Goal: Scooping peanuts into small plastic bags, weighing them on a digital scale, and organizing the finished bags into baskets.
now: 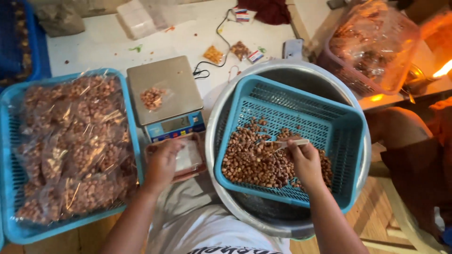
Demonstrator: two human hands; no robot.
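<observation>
My right hand (305,162) grips a small clear plastic spoon (287,143) over a heap of roasted peanuts (252,160) lying in a blue perforated basket (339,117). The basket sits tilted inside a large metal basin (216,127). My left hand (162,162) rests on a stack of small clear plastic bags (189,157) just in front of a digital scale (165,87). On the scale's steel plate lies a small bag with a few peanuts (153,98).
A blue tray (8,141) at the left is piled with several filled peanut packets. Another person's leg (400,127) is at the right, behind it a basket with a clear bag of nuts (372,42). Small packets and a cable lie on the white table (94,44).
</observation>
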